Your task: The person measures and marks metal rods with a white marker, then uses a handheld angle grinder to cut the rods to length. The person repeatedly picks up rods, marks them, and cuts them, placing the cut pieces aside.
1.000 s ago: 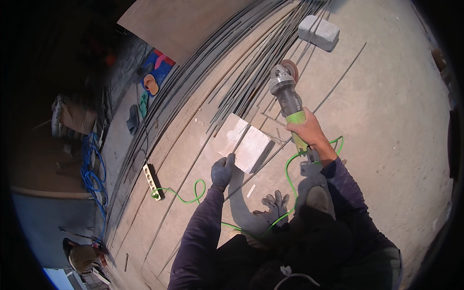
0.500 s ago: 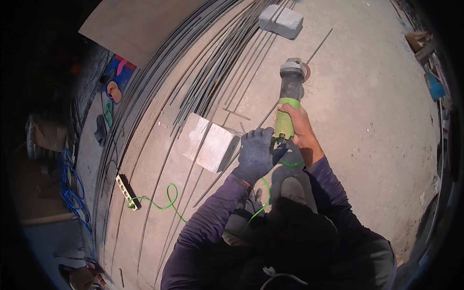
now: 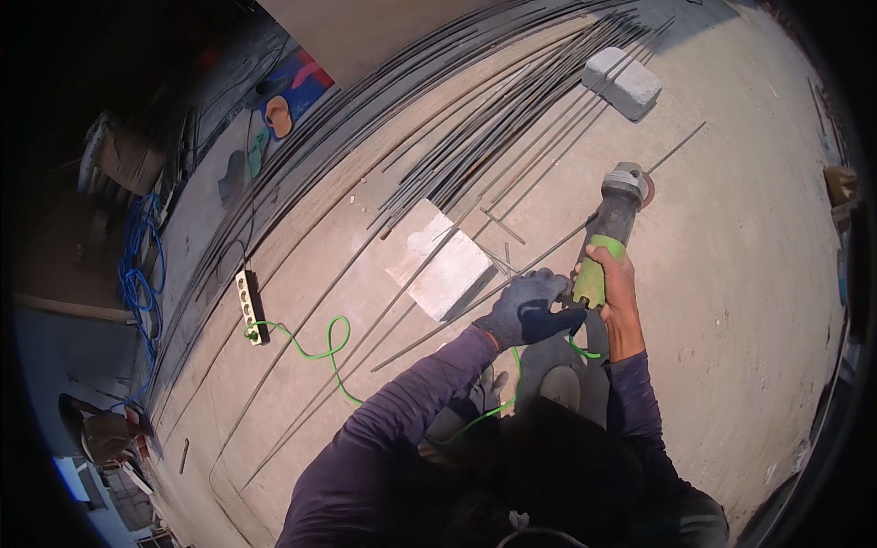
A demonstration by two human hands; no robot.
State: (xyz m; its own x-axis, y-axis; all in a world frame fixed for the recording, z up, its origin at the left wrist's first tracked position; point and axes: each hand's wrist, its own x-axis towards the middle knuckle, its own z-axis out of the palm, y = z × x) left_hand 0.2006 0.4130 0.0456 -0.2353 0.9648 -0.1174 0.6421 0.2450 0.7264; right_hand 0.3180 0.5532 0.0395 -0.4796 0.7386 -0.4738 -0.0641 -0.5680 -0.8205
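Right hand (image 3: 619, 290) grips grinder (image 3: 610, 228) at frame right, gloved left hand (image 3: 530, 309) clenched on its rear end, above 1 rod (image 3: 475, 301)

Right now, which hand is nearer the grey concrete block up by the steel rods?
Right. The bare right hand grips the grinder below the grey concrete block; the gloved left hand sits lower and further left.

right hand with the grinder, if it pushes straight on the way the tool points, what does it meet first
The right hand aims the angle grinder up and slightly right. Just past its disc lies a lone thin steel rod on the concrete floor; that probably comes first, though the disc's height above the ground is unclear.
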